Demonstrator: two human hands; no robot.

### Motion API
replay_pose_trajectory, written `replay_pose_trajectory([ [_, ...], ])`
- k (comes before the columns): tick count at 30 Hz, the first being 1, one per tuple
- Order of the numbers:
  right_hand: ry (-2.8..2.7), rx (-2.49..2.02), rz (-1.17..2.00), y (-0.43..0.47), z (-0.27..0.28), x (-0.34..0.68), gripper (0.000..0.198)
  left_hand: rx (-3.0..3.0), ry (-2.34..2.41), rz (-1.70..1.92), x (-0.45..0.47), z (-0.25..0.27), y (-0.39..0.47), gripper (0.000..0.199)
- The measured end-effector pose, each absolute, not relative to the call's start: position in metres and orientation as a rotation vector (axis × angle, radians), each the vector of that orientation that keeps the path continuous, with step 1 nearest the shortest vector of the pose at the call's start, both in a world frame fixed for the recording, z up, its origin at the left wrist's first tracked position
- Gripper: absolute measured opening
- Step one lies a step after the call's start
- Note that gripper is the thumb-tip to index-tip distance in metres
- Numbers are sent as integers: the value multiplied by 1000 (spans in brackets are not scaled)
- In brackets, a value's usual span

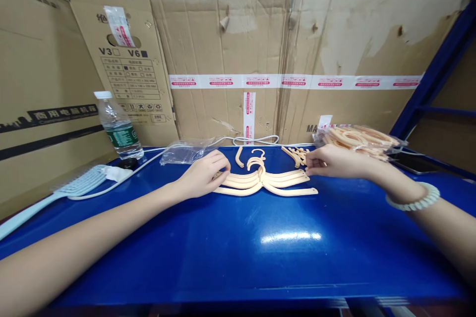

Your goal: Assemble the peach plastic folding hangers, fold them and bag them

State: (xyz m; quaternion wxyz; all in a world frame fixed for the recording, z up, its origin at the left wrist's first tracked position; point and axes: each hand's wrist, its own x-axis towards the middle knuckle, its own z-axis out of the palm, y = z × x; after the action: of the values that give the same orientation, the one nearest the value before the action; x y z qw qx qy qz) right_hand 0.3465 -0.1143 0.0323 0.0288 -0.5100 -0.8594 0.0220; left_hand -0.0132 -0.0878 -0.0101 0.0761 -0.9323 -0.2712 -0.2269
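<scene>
A stack of beige plastic hangers (265,182) lies flat on the blue table (238,242), hooks pointing away from me. My left hand (204,176) pinches the left ends of the stack. My right hand (329,162) pinches the right ends; a pale bead bracelet (412,199) is on that wrist. Loose hanger hooks (256,156) and a few small beige pieces (297,154) lie just behind the stack.
A clear bag of more beige hangers (359,139) sits at the back right beside a dark phone (411,162). An empty clear bag (188,151), water bottle (119,126), white cable (256,139) and white comb (70,189) lie left. Cardboard boxes (230,39) wall the back.
</scene>
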Motion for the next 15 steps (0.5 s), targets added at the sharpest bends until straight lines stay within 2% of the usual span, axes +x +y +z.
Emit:
replay_pose_trajectory([
  [8, -2596, -1497, 5, -108, 46, 350, 27, -2826, -842, -611, -17, 1, -80, 18],
  [12, -2632, -1427, -9, -95, 54, 332, 24, -2880, -827, -448, -9, 15, -73, 17],
  [15, -2725, -1379, 40, -79, 51, 310, 31, -2934, -795, -298, 5, 22, -62, 17],
])
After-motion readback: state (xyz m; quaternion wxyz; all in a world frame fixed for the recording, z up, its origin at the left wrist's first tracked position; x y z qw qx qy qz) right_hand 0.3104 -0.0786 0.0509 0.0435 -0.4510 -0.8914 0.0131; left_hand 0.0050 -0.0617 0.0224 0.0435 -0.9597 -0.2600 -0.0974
